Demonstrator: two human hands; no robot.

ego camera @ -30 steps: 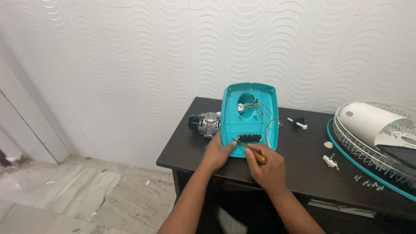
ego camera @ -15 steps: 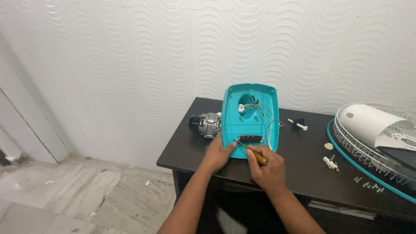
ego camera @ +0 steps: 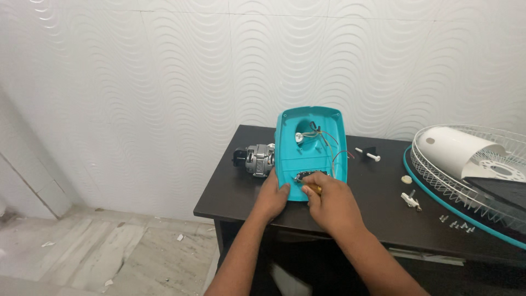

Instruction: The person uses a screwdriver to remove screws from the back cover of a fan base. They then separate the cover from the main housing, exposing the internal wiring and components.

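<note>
hands (ego camera: 304, 200) on teal fan base (ego camera: 309, 145), screwdriver (ego camera: 314, 189)

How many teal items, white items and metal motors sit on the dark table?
Teal: 2, the teal plastic fan base shell and the teal ring around the wire fan guard.
White: 2, the white plastic fan housing and the white wire fan guard.
Metal motors: 1, the silver electric motor.
Total: 5

A grey motor (ego camera: 259, 160) on the dark table (ego camera: 230, 192); wire fan guard (ego camera: 471, 175) at right; loose screws (ego camera: 455, 223) nearby.
</note>
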